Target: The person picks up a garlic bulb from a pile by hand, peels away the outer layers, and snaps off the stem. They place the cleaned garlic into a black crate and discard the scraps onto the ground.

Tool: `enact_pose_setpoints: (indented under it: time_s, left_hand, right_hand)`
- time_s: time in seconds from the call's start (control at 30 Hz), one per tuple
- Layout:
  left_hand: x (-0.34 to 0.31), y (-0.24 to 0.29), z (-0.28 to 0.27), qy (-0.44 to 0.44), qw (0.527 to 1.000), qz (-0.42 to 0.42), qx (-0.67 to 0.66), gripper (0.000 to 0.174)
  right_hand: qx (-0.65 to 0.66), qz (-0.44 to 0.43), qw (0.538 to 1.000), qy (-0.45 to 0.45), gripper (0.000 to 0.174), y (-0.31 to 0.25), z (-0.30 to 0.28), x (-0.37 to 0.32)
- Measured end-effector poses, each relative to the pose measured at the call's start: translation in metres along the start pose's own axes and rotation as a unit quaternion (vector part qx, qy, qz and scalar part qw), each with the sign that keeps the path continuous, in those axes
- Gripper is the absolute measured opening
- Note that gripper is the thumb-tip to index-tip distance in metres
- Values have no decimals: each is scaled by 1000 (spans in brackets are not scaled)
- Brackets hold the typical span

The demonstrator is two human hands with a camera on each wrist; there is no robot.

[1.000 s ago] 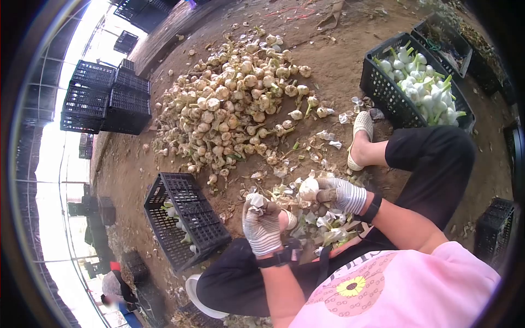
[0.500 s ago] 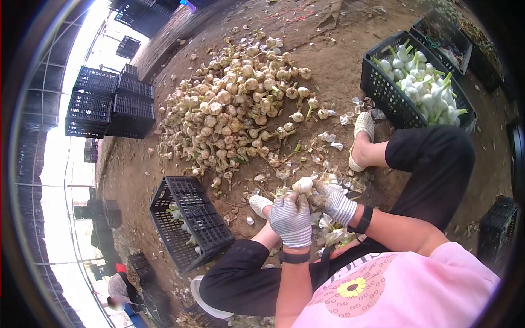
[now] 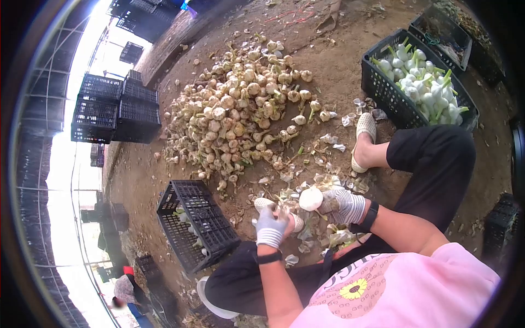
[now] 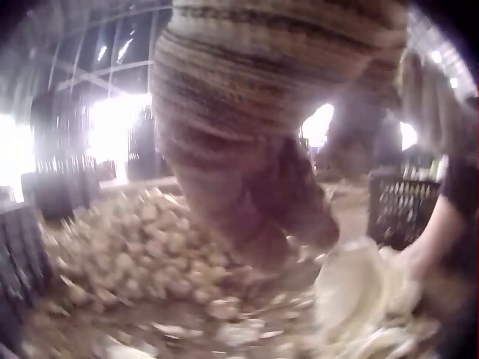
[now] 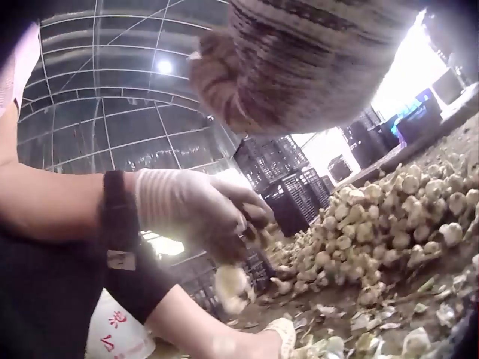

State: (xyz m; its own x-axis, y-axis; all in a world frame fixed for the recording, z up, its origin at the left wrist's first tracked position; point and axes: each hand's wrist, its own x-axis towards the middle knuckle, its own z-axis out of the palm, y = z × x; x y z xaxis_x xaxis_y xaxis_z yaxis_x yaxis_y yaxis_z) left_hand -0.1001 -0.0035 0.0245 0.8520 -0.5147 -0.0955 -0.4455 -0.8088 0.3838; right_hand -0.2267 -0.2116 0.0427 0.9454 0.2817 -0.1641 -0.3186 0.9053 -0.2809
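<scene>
My right hand point(image 3: 327, 203), in a striped glove, grips a peeled white garlic bulb point(image 3: 310, 198) above my knees. My gloved left hand point(image 3: 275, 215) sits just left of the bulb and apart from it. In the right wrist view the left hand's fingertips point(image 5: 254, 215) pinch a small scrap of skin. The left wrist view is blurred, with the pale bulb point(image 4: 352, 293) at lower right. Loose peels point(image 3: 328, 238) lie on the ground under both hands.
A big pile of unpeeled garlic point(image 3: 240, 109) covers the dirt ahead. A black crate point(image 3: 378, 90) holding peeled garlic stands at the right, another crate point(image 3: 197, 224) at my left knee. Stacked crates point(image 3: 109, 109) stand far left. A second person point(image 3: 123, 290) crouches at the lower left.
My left hand came onto the bulb, then pulled back down and left off it. The right hand kept hold of the bulb, which now looks whiter.
</scene>
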Motion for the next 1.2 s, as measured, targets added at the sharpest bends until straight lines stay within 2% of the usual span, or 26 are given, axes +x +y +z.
enact_pose_setpoints:
  time_s: [0.03, 0.07, 0.13, 0.2, 0.27, 0.33, 0.37, 0.4, 0.43, 0.47, 0.5, 0.53, 0.57, 0.6, 0.67, 0.73, 0.77, 0.87, 0.9, 0.93, 1.03, 1.07, 1.1, 1.13, 1.17, 1.2]
  left_hand:
    - [-6, 18, -15, -51, 998, -27, -23, 17]
    - [-6, 16, -7, -33, 964, 9, -265, 19]
    - [-8, 36, -13, -67, 912, -56, -401, 16]
    - [-6, 53, -9, -110, 956, -32, -269, 13]
    - [-6, 65, 8, -153, 944, -46, -290, 15]
    - [-1, 67, 18, -171, 974, 66, -136, 18]
    - [0, 68, 27, -170, 973, 71, -140, 18]
    - [-2, 65, 40, -141, 967, 50, -208, 21]
    - [-1, 65, 49, -112, 955, 28, -274, 25]
    - [3, 81, 39, -60, 970, 100, -214, 36]
    - [4, 82, 47, -56, 967, 94, -232, 38]
    - [2, 79, 55, -53, 963, 88, -250, 41]
    - [1, 73, 60, -118, 959, 48, -254, 49]
    - [-1, 66, 68, -126, 957, 58, -256, 49]
    - [-4, 58, 76, -190, 928, 4, -319, 46]
    - [0, 63, 69, -207, 952, 14, -226, 42]
    - [0, 59, 74, -199, 949, 23, -244, 39]
    - [6, 55, 76, -251, 942, 13, -221, 47]
    - [7, 53, 79, -256, 936, 2, -240, 48]
    - [9, 54, 81, -255, 934, -4, -249, 49]
    - [16, 54, 80, -266, 934, -16, -238, 45]
    - [16, 47, 86, -251, 915, -59, -311, 43]
    - [14, 44, 87, -233, 889, -101, -382, 42]
    - [22, 53, 73, -228, 888, -107, -384, 42]
    - [42, 69, 50, -176, 857, -172, -452, 49]
    - [49, 78, 33, -122, 815, -240, -513, 55]
  right_hand:
    - [23, -8, 1000, 14, 42, -4, 2, 0]
    - [45, -16, 998, 30, 41, -7, 2, 0]
    - [16, -19, 1000, 16, 40, -12, -24, 1]
    - [162, -99, 981, -42, 43, -40, -38, 6]
    - [120, -274, 942, -151, 50, -89, -2, -17]
    - [74, -330, 937, -92, 45, -116, 3, -23]
    - [54, -343, 936, -51, 47, -124, -25, -12]
    - [-39, -324, 938, 116, 52, -132, -58, 1]
    - [-116, -288, 926, 217, 46, -140, -69, 14]
    - [-188, -248, 897, 314, 39, -146, -80, 29]
    - [-348, -222, 839, 354, 36, -151, -106, 48]
    - [-496, -190, 754, 385, 34, -159, -129, 64]
    - [-579, -181, 678, 415, 33, -171, -137, 77]
    - [-654, -167, 594, 438, 33, -183, -143, 93]
    - [-678, -139, 541, 478, 34, -205, -155, 124]
    - [-728, -109, 479, 477, 34, -216, -182, 156]
    - [-724, -75, 510, 459, 34, -221, -194, 169]
    - [-713, -73, 518, 467, 35, -215, -255, 204]
    - [-685, -54, 530, 496, 38, -205, -298, 217]
    - [-649, -54, 563, 508, 35, -201, -296, 218]
    - [-705, 11, 539, 460, 28, -200, -264, 205]
    - [-654, -59, 625, 422, 28, -190, -254, 199]
    - [-655, -73, 635, 402, 28, -185, -249, 196]
    - [-654, -87, 648, 380, 29, -176, -242, 195]
    - [-508, -94, 795, 319, 34, -163, -215, 182]
    - [-333, -89, 906, 245, 38, -143, -180, 163]
